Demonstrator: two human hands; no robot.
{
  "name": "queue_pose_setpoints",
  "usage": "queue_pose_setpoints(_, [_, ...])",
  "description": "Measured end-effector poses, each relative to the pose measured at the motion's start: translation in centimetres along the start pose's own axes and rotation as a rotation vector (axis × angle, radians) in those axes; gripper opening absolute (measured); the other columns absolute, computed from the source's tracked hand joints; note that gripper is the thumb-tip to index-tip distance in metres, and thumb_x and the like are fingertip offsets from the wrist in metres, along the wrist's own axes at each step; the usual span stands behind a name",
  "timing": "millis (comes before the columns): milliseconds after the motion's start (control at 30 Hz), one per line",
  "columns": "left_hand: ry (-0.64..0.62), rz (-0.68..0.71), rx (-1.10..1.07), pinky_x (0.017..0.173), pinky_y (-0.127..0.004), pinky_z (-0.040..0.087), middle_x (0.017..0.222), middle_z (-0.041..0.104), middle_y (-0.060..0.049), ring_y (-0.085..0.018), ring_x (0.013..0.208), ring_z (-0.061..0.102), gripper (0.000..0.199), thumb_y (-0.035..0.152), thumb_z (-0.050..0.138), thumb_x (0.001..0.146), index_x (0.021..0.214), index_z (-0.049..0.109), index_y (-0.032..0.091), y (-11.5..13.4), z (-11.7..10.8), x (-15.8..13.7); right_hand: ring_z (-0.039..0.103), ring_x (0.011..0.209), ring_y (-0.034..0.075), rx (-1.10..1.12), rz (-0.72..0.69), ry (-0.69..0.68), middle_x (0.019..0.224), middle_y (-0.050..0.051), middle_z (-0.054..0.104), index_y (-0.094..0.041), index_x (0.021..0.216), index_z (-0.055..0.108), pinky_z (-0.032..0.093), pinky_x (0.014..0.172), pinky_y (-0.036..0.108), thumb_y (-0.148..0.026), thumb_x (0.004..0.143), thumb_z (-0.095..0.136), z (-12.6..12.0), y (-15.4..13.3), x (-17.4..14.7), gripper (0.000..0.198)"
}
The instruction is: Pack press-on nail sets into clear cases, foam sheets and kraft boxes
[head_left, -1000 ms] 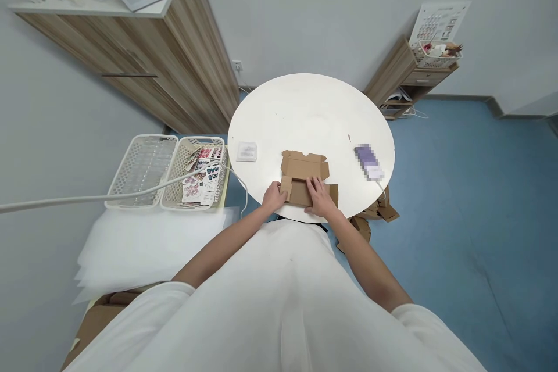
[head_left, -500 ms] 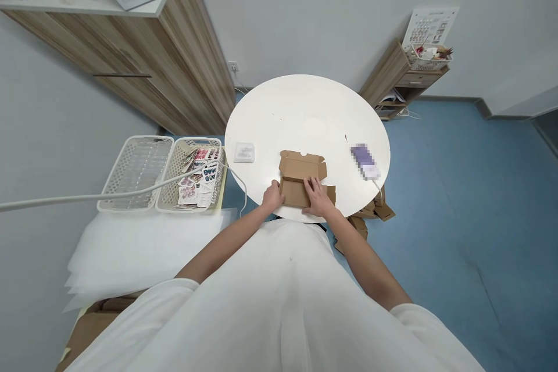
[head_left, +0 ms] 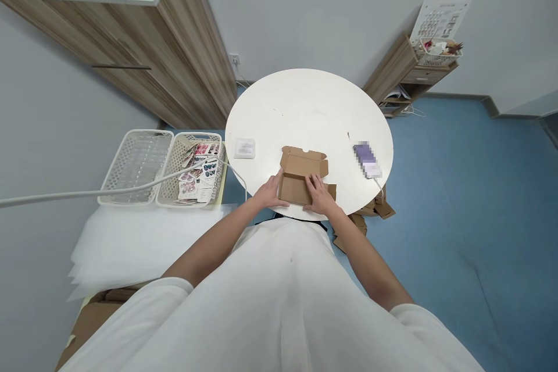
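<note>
A small brown cardboard box lies at the near edge of the round white table. Its flap lid is raised and leans away from me, and one side flap sticks out at the right. My left hand rests against the box's left side, thumb and fingers spread apart, the thumb by the near corner. Across the right part of the box lies my right hand, its fingers over the inside and its thumb at the near edge, holding it. The palm hides the right end.
A small clear packet lies left on the table, a blurred purple phone-like object with a cable right. White baskets stand at left above translucent sheets. Folded cardboard sits below the table's right edge. A white cable crosses the left.
My left hand has opened from its closed hold at the box's left edge and now lies spread along that side. My right hand stays on the box; the view shifted slightly.
</note>
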State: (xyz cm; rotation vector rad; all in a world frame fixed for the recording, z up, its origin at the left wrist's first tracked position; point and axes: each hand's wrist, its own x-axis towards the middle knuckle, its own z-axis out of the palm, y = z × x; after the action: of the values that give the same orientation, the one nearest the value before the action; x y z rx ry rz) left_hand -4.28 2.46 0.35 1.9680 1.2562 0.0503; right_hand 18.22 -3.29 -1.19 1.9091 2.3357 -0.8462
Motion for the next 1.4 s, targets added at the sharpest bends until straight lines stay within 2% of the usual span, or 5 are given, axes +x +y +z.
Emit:
queue_pose_setpoints(367, [-0.096,0.028,0.144,0.082,-0.034,0.042,0.121,0.041,-0.013,-0.033,0.108,0.051,0.124,0.043,0.082,0.041,0.141,0.011,0.027,0.1,0.0,2.0,-0.005,0.138,0.032,0.034,-0.017,0.041,0.150,0.015,0.001,-0.020,0.143,0.000,0.014,0.108,0.050,-0.046,0.063,0.070,0.1,-0.4,-0.4,0.110])
queue_pose_setpoints(533, [-0.102,0.022,0.163,0.081,-0.035,0.043,0.119,0.041,-0.013,-0.032,0.104,0.052,0.123,0.043,0.081,0.044,0.141,0.007,0.025,0.0,0.1,1.9,-0.003,0.138,0.032,0.137,0.158,0.258,0.151,0.012,-0.002,-0.019,0.142,0.012,0.013,0.109,0.051,-0.055,0.069,0.060,0.2,0.2,-2.8,0.095])
queue_pose_setpoints(733, [-0.078,-0.001,0.124,0.082,-0.035,0.043,0.118,0.040,-0.012,-0.031,0.103,0.053,0.121,0.041,0.081,0.045,0.141,0.009,0.027,0.1,0.7,1.7,0.039,0.125,0.026,0.791,0.677,0.460,0.142,0.015,0.031,-0.015,0.139,0.022,0.041,0.096,0.040,-0.058,0.082,0.034,1.9,2.7,-6.5,0.072])
queue_pose_setpoints(1000, [-0.051,-0.022,0.091,0.082,-0.034,0.043,0.119,0.040,-0.011,-0.031,0.103,0.053,0.119,0.042,0.081,0.044,0.140,0.013,0.028,0.3,1.6,1.2,0.060,0.094,0.020,1.041,0.571,0.465,0.111,0.010,0.062,-0.015,0.114,0.054,0.050,0.074,0.029,-0.060,0.083,0.027,1.3,1.3,-4.6,0.061])
queue_pose_setpoints(1400, [-0.033,-0.002,0.014,0.082,-0.035,0.043,0.117,0.042,-0.011,-0.031,0.103,0.053,0.121,0.044,0.082,0.042,0.140,0.014,0.026,0.1,2.1,0.6,0.059,0.087,0.020,0.403,0.653,0.208,0.097,0.007,0.064,-0.017,0.108,0.054,0.043,0.072,0.029,-0.040,0.081,0.045,-0.2,-0.3,-1.2,0.037])
